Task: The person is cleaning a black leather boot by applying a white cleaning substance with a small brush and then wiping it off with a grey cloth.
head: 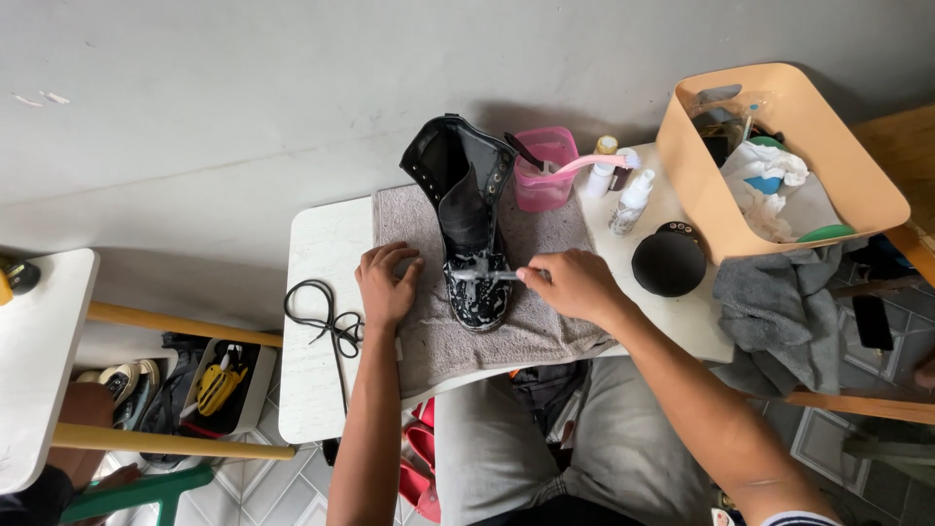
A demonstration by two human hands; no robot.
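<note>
Right grip [575,282] pinches a half-hidden brush [484,276] on the boot [474,234]; left hand [387,284] lies open beside it.

Near the tabletop's far edge, pink cup [543,182] and small bottles [631,202]; at the right edge, tan basket [701,175], black round lid [668,261], grey cloth [779,312]; near the left edge, black shoelace [326,321].

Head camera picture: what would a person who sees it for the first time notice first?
The eye goes first to the black boot standing on a grey towel in the middle of the small white table, its toe covered with white foam. The right hand holds a small brush across the toe, while the left hand rests on the towel beside the boot. At the far right a tan basket holds cloths and bottles.
</note>
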